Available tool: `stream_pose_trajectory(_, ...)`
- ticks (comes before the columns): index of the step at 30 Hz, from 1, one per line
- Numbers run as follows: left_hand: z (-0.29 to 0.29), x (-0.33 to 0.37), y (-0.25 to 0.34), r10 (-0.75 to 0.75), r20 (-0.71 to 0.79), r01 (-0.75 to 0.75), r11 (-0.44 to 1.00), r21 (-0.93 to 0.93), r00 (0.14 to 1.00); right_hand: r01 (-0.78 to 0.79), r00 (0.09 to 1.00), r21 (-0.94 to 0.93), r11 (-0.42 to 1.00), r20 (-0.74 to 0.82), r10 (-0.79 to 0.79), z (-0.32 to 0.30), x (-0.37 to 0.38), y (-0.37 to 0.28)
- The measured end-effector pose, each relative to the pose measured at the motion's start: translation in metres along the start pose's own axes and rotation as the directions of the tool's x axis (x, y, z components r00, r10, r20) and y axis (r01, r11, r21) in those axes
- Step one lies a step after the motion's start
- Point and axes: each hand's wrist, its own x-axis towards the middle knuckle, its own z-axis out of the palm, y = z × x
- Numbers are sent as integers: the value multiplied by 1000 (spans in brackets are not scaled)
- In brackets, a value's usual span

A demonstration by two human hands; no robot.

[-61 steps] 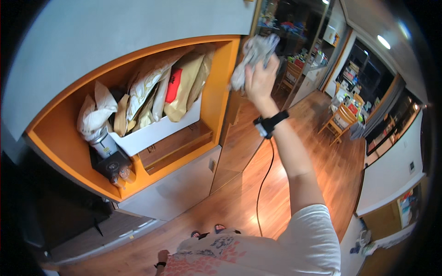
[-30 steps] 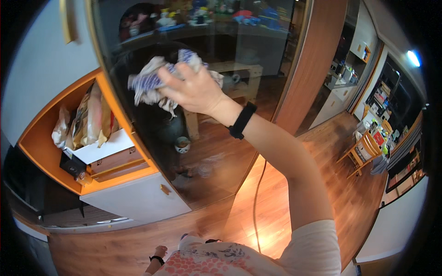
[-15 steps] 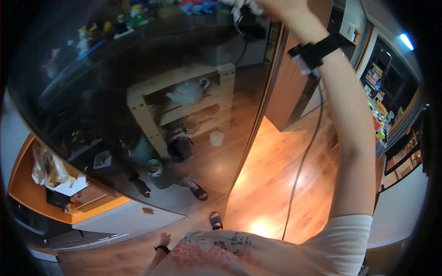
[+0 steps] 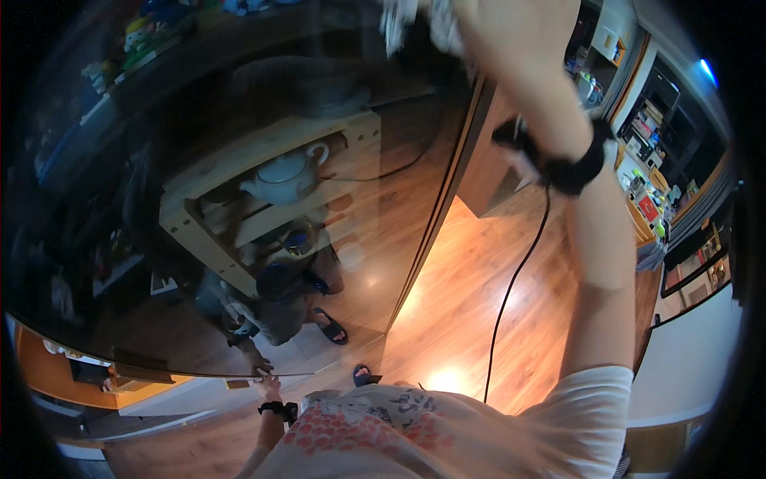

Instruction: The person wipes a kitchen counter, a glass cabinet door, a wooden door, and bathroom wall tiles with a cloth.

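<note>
My right hand (image 4: 519, 48) is raised at the top of the view, closed on a grey-and-white cloth (image 4: 439, 28) held against a large dark glass door (image 4: 399, 275). Part of the cloth and most of my fingers there are blurred or cut off. Low on the left, my left hand (image 4: 269, 386) has its fingers apart, their tips at the door's bottom edge. In the glass show a pale teapot (image 4: 285, 177), a light wooden rack (image 4: 263, 152) and my own mirrored hand and sandalled foot. Small colourful figurines (image 4: 140, 36) show dimly at its upper left.
A black cable (image 4: 504, 311) hangs from the band on my right wrist down across the wooden floor (image 4: 447, 303). Beyond the door's right edge stands a wooden cabinet side (image 4: 488, 180). An orange-edged drawer unit (image 4: 48, 371) is at lower left. A cluttered table (image 4: 646, 199) stands far right.
My left hand has risen to the glass door's bottom edge. My right hand and the cloth have shifted slightly lower. The glass now covers more of the drawer unit, and the view has shifted.
</note>
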Motion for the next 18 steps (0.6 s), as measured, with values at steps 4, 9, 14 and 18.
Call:
stream_pose_trajectory(4, 49, -47, 7, 191, -107, -188, 981, 43, 976, -111, 977, 48, 993, 186, 101, -47, -69, -64)
stream_pose_trajectory(9, 53, -114, 27, 394, -127, -391, 919, 49, 910, -211, 886, 386, 898, 464, 9, -107, -162, -158)
stream_pose_trajectory(14, 83, -252, 13, 524, 83, -520, 790, 326, 848, 251, 675, 734, 630, 334, -658, -143, -229, -179)
stream_pose_trajectory(18, 52, -342, -30, 539, 80, -524, 759, 387, 839, 160, 745, 768, 620, 319, -587, -132, -193, -161)
